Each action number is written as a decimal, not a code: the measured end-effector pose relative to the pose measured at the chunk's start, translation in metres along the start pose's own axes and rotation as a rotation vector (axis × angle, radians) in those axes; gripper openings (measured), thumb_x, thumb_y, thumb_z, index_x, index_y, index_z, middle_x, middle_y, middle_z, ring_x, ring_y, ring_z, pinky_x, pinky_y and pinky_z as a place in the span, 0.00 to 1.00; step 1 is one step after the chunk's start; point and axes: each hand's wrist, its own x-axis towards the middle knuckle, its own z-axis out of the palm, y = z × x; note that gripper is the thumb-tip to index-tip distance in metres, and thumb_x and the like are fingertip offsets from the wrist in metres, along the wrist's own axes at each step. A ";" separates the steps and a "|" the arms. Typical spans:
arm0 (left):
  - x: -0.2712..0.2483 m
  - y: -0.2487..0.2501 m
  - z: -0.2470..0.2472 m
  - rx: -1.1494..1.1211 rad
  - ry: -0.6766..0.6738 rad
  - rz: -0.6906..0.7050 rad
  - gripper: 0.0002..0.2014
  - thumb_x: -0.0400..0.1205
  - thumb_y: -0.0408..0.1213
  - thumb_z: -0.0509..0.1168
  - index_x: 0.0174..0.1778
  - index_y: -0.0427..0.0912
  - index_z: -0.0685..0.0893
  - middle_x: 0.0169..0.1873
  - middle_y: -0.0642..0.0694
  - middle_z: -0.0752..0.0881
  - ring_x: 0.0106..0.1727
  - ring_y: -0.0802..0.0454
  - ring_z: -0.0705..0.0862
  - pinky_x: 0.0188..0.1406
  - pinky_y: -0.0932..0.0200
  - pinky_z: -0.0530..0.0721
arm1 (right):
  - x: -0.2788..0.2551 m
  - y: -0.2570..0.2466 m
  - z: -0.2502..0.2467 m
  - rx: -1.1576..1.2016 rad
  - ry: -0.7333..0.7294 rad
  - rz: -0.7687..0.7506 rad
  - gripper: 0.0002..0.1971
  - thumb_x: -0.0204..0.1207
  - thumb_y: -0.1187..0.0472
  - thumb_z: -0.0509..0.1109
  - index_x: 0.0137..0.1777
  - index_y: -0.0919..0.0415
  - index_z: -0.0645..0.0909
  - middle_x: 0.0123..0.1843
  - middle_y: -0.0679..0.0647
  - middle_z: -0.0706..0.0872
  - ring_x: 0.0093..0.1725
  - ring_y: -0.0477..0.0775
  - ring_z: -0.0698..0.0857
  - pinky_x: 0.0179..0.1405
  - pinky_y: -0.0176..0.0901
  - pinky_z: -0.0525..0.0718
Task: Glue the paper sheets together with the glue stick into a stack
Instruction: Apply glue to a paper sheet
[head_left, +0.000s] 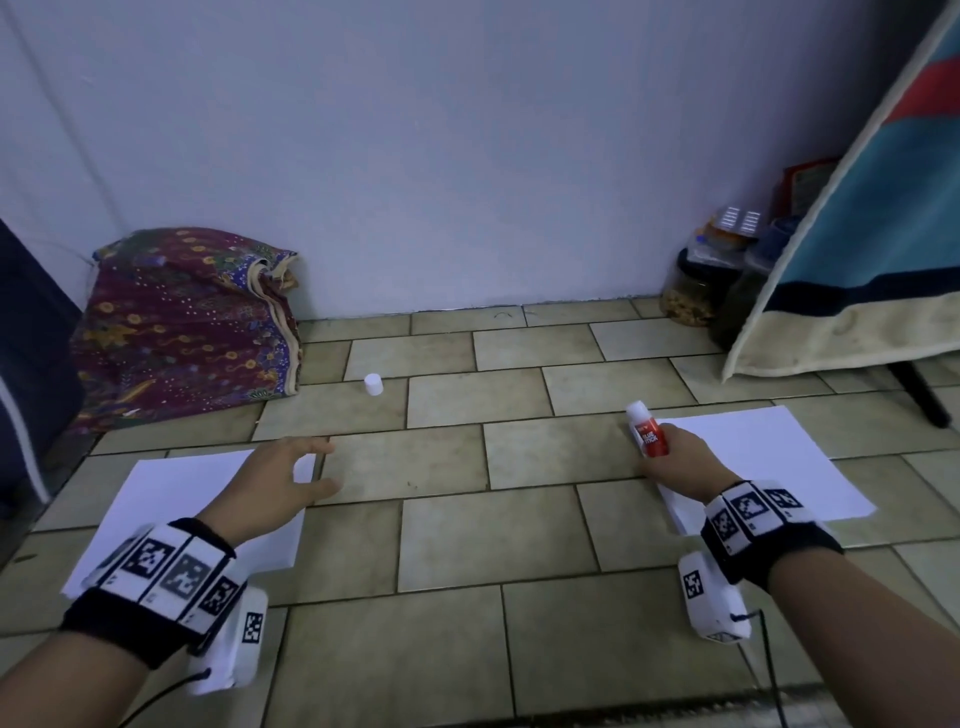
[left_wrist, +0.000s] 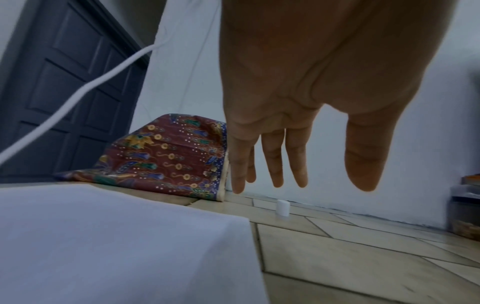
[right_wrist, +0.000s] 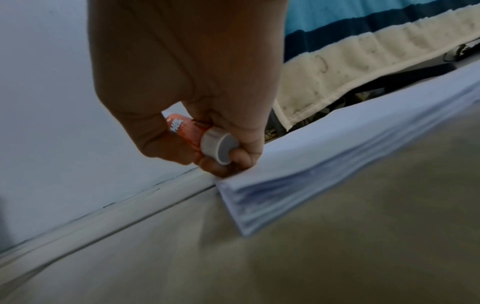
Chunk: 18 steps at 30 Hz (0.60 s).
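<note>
Red-labelled white plastic glue stick (head_left: 643, 429) uncapped, gripped in right hand (head_left: 678, 462) right of centre, left hand (head_left: 280, 475) fingers spread loose over white paper sheet (head_left: 171, 525) lower left

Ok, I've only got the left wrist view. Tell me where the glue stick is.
Observer: The right hand holds the glue stick, fingers curled round its red barrel.
Operator: Say where that hand is.
Observer: At the left edge of a second paper stack, lying on the floor to the person's right.
Operator: Describe that stack's thickness.
Observer: The right wrist view shows many sheets layered, and one finger rests against its corner.
</note>
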 end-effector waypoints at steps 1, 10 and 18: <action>-0.003 -0.004 -0.003 0.011 0.002 0.001 0.25 0.76 0.35 0.75 0.69 0.43 0.80 0.73 0.47 0.77 0.75 0.49 0.73 0.68 0.60 0.67 | 0.001 0.002 0.001 -0.003 0.011 -0.007 0.05 0.74 0.68 0.68 0.44 0.63 0.73 0.36 0.53 0.77 0.36 0.52 0.75 0.32 0.36 0.70; -0.010 -0.047 -0.014 0.426 -0.232 -0.402 0.60 0.71 0.64 0.71 0.83 0.31 0.45 0.83 0.38 0.54 0.83 0.41 0.55 0.81 0.51 0.55 | 0.004 0.009 0.005 -0.042 0.016 -0.006 0.06 0.76 0.68 0.67 0.50 0.61 0.73 0.40 0.55 0.78 0.42 0.56 0.78 0.43 0.43 0.72; -0.014 -0.062 -0.009 0.431 -0.217 -0.375 0.49 0.77 0.63 0.67 0.84 0.38 0.53 0.82 0.44 0.61 0.81 0.48 0.63 0.75 0.60 0.64 | -0.001 0.004 0.001 -0.018 -0.006 -0.004 0.11 0.72 0.69 0.71 0.50 0.63 0.73 0.42 0.57 0.79 0.43 0.56 0.77 0.38 0.42 0.70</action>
